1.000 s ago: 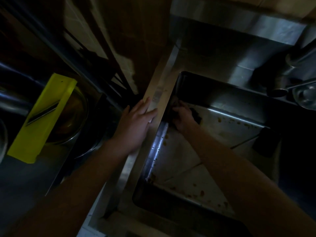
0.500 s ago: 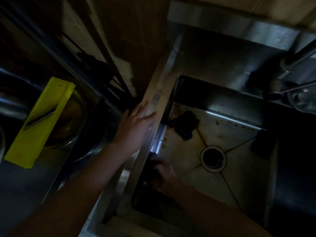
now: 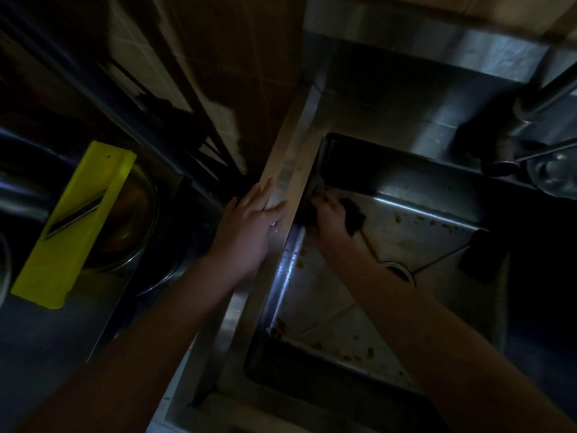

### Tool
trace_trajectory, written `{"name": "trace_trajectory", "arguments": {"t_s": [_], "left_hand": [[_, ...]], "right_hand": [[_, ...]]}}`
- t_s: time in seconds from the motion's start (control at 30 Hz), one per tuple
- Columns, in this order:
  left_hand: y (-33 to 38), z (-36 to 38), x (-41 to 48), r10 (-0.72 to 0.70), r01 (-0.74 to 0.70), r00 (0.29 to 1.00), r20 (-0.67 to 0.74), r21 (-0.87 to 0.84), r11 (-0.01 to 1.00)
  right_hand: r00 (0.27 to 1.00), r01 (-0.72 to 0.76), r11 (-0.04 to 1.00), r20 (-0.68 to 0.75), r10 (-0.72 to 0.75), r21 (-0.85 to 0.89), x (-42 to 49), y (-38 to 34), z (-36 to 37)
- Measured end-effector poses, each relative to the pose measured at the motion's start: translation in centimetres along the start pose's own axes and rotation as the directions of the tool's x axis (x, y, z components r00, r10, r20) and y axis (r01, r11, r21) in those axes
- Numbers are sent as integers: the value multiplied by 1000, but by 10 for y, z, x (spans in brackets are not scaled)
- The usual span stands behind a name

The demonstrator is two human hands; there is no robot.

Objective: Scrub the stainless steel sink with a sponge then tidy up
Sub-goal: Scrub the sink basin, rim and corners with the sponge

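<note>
I read the stainless steel sink (image 3: 315, 310) as the largest item: a rectangular basin whose floor creases run in to a round drain (image 3: 400, 272). Its left rim, the long edge in view, runs diagonally from near-left to far-right. The steel is dull and spotted with brown residue along the left wall, the near edge and the far wall. The surface (image 3: 46, 345) left of the basin carries a yellow slicer (image 3: 71, 226) laid across a metal bowl (image 3: 137, 214). The slicer's long axis runs nearly parallel to the rim. A faucet (image 3: 537, 98) stands at the far-right corner, and a dark block (image 3: 480, 260), which I cannot identify, sits against the right wall. The two hands are apart, with the rim between them. The left hand (image 3: 249, 226) rests flat on the rim, fingers straight and pointing away from me. The right hand (image 3: 327, 221) is inside the basin at the far-left corner, with its fingers curled over the sponge (image 3: 354, 217). The sponge is a dark, ragged pad pressed to the floor where it meets the left wall. Its exposed part projects from under the hand toward the drain. In this low light I cannot tell its full outline or long axis.
</note>
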State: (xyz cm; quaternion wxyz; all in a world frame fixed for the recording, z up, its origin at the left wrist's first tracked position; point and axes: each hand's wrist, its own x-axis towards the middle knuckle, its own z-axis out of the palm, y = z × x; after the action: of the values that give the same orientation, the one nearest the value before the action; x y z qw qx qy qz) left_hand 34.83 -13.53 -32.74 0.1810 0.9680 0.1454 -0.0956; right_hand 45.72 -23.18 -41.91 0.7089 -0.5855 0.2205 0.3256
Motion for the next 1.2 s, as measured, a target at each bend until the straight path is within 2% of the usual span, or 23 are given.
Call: {"name": "trace_trajectory", "arguments": {"t_s": [0.1, 0.23, 0.33, 0.4, 0.47, 0.53, 0.67, 0.77, 0.9, 1.0, 1.1, 1.2], "left_hand": [[0, 0, 2, 13, -13, 1000, 21, 17, 1000], [-2, 1, 2, 19, -19, 1000, 17, 6, 1000], [-1, 0, 1, 27, -27, 1000, 13, 11, 1000], [0, -1, 1, 23, -23, 1000, 15, 14, 1000], [0, -1, 2, 25, -25, 999, 19, 18, 1000], [0, -1, 1, 24, -25, 999, 21, 18, 1000], [0, -1, 2, 14, -15, 1000, 16, 34, 999], [-3, 1, 4, 27, -27, 1000, 10, 40, 999], [-7, 2, 5, 60, -62, 998, 21, 62, 996], [-8, 2, 5, 71, -73, 997, 31, 80, 994], [-8, 0, 5, 82, -86, 996, 40, 95, 992], [-7, -2, 5, 103, -110, 993, 57, 126, 986]], "right_hand": [[985, -169, 980, 14, 172, -107, -49, 56, -24], [871, -482, 826, -57, 488, -292, -114, 112, -47], [798, -602, 776, -107, 593, -188, -125, 113, -43], [827, -562, 812, -116, 550, -157, -111, 99, -34], [907, -420, 892, -107, 407, -170, -87, 75, -21], [958, -283, 952, -84, 274, -118, -59, 41, -9], [991, -132, 990, -5, 132, -53, -9, -15, 3], [997, -75, 996, 22, 76, -40, 4, -9, 1], [988, -155, 986, -2, 155, -60, -19, 44, -14], [941, -337, 920, -31, 338, -202, -66, 101, -38], [875, -435, 817, 36, 483, -379, -107, 136, -58], [848, -495, 800, 14, 530, -339, -113, 138, -59]]}}
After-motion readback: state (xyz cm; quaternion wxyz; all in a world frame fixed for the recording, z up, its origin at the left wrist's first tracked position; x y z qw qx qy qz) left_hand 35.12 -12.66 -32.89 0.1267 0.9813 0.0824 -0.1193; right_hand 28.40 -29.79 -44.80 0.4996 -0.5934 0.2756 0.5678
